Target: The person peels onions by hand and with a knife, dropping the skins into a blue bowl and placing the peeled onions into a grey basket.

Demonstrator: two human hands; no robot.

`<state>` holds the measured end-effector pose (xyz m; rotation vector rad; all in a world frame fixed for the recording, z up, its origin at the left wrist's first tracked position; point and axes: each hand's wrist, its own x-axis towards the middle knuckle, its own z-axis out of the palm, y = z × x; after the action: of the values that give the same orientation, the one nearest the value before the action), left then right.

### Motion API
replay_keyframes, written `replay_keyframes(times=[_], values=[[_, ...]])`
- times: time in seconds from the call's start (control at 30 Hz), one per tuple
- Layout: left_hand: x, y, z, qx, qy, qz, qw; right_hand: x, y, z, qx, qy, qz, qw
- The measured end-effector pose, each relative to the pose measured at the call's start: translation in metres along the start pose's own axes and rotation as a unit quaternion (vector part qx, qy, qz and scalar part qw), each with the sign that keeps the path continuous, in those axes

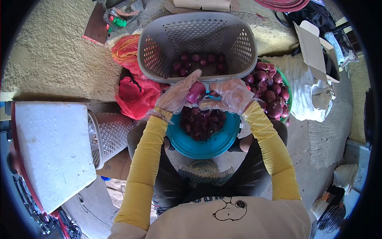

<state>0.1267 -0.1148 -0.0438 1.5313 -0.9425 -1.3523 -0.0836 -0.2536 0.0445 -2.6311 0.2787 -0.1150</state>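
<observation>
My left hand (176,94), in a clear plastic glove, is closed around a red onion (196,92). My right hand (232,95), gloved the same way, grips a small dark knife (213,95) whose tip end meets the onion's right side. Much of the knife is hidden by the fingers. Below both hands sits a blue basin (230,137) with a heap of dark onion skins (203,124) in it. Just beyond the hands, a grey perforated basket (195,24) holds several red onions (203,62) at its bottom.
A green-rimmed tub (289,95) piled with red onions stands at the right, beside a white sack (308,85). Red mesh bags (135,97) lie left of the basket. A white foam box (51,147) and a light perforated basket (113,133) are further left.
</observation>
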Motion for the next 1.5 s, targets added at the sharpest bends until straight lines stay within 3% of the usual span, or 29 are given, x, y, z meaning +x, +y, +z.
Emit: replay_keyframes(times=[0.03, 0.17, 0.23, 0.37, 0.43, 0.47, 0.53, 0.57, 0.63, 0.67, 0.73, 0.87, 0.93, 0.97, 1.03, 1.07, 1.1, 1.13, 1.27, 1.33, 1.37, 1.43, 1.5], values=[[0.001, -0.004, -0.002, 0.123, -0.053, 0.05, 0.99, 0.0, 0.0, 0.001, -0.007, 0.031, 0.006, 0.999], [0.001, -0.011, -0.002, 0.192, -0.052, 0.111, 0.974, 0.001, 0.006, 0.012, -0.032, 0.077, -0.02, 0.996], [0.002, -0.008, -0.002, 0.135, -0.077, 0.042, 0.987, 0.001, 0.005, 0.009, -0.035, 0.058, -0.017, 0.998], [-0.003, 0.0, -0.001, 0.226, -0.068, 0.084, 0.968, 0.001, 0.003, 0.009, -0.03, 0.053, -0.015, 0.998], [-0.004, 0.014, 0.004, 0.083, -0.069, -0.033, 0.994, 0.0, 0.002, 0.004, -0.027, 0.015, -0.01, 0.999], [-0.003, 0.008, 0.002, 0.083, -0.069, -0.033, 0.994, 0.001, 0.001, 0.002, -0.027, 0.014, -0.011, 0.999], [-0.001, 0.002, -0.001, 0.231, -0.068, 0.078, 0.967, 0.001, 0.0, 0.001, -0.04, 0.004, -0.007, 0.999], [0.0, -0.001, -0.002, 0.231, -0.068, 0.077, 0.968, 0.001, 0.0, 0.001, -0.04, 0.003, -0.007, 0.999], [-0.004, 0.025, 0.004, 0.017, -0.065, -0.078, 0.995, 0.0, 0.002, 0.002, -0.038, 0.023, -0.019, 0.999], [-0.003, 0.017, 0.003, 0.016, -0.065, -0.079, 0.995, 0.001, 0.002, 0.004, -0.038, 0.023, -0.019, 0.999], [-0.002, -0.001, -0.002, 0.219, -0.06, 0.085, 0.97, 0.001, 0.003, 0.006, -0.035, 0.043, -0.021, 0.998], [0.001, -0.003, -0.002, 0.19, -0.06, 0.094, 0.975, 0.003, -0.004, -0.001, -0.05, 0.027, 0.0, 0.998], [-0.005, 0.022, 0.006, 0.077, -0.048, -0.022, 0.996, 0.004, -0.007, -0.002, -0.04, -0.03, 0.036, 0.998], [-0.009, 0.039, 0.01, 0.077, -0.048, -0.022, 0.996, 0.002, -0.005, 0.0, -0.041, -0.03, 0.036, 0.998], [-0.023, 0.073, 0.018, 0.007, -0.013, -0.123, 0.992, 0.0, -0.001, 0.005, -0.025, -0.042, 0.019, 0.999], [-0.019, 0.055, 0.013, 0.008, -0.013, -0.123, 0.992, 0.0, 0.0, 0.005, -0.025, -0.041, 0.019, 0.999], [-0.012, 0.022, 0.005, 0.118, -0.028, 0.022, 0.992, -0.001, -0.001, 0.004, -0.021, -0.042, 0.007, 0.999], [-0.01, 0.017, 0.004, 0.224, -0.041, 0.167, 0.959, -0.002, -0.002, 0.002, -0.017, -0.042, -0.005, 0.999], [-0.021, 0.033, 0.008, 0.267, -0.005, 0.146, 0.953, 0.0, -0.003, -0.002, 0.002, -0.042, 0.001, 0.999], [-0.022, 0.035, 0.009, 0.298, 0.001, 0.137, 0.945, 0.0, 0.004, 0.005, -0.009, 0.068, -0.04, 0.997], [-0.019, 0.033, 0.009, 0.297, 0.0, 0.138, 0.945, -0.001, 0.005, 0.006, -0.009, 0.068, -0.039, 0.997], [-0.009, 0.026, 0.007, 0.085, -0.052, -0.011, 0.995, 0.001, 0.003, 0.005, -0.036, 0.062, -0.034, 0.997], [-0.01, 0.022, 0.007, 0.128, -0.044, 0.035, 0.99, 0.002, 0.004, 0.008, -0.032, 0.067, -0.027, 0.997]])
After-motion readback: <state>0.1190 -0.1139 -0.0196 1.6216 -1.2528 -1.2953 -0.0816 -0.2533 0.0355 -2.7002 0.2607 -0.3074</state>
